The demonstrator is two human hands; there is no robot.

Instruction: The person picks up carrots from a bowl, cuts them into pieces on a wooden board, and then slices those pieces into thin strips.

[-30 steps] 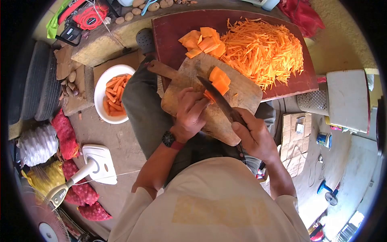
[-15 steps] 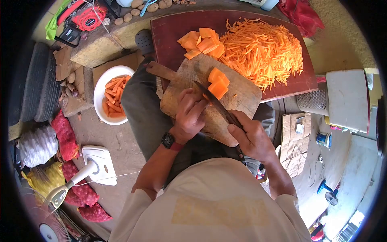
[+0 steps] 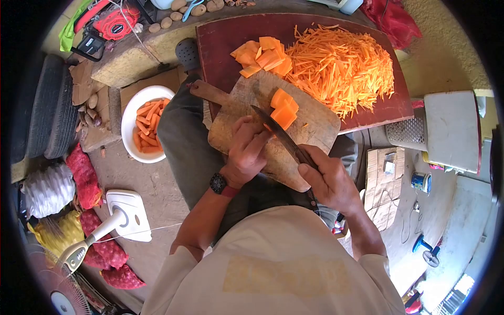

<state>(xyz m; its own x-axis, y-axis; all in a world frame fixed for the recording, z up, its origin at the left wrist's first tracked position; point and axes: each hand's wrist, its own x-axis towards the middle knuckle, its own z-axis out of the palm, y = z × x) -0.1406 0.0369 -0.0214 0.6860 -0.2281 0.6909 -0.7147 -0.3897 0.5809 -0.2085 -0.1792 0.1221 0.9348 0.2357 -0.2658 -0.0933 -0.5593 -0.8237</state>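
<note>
My right hand (image 3: 329, 178) is wrapped round the handle of a dark-bladed knife (image 3: 281, 135). The blade points up and left over a wooden cutting board (image 3: 315, 115) on my lap. Beside the blade, my left hand (image 3: 245, 149) has its fingers bent together, pressing an orange carrot piece that is mostly hidden under the fingertips. Flat carrot slices (image 3: 284, 108) lie on the board just beyond the knife. More slices (image 3: 265, 54) and a large heap of carrot strips (image 3: 344, 68) rest on a dark red board (image 3: 220, 39).
A white bowl (image 3: 127, 123) of peeled carrots stands on the floor at the left. Farther left are net sacks (image 3: 84, 176), tyres (image 3: 59, 107) and a fan's white base (image 3: 137, 226). At the right are a perforated basket (image 3: 407, 131) and flattened cardboard (image 3: 378, 194).
The knife blade has shifted very slightly beside my left fingers, and my right hand has moved a little with it. The slices and the heap look the same.
</note>
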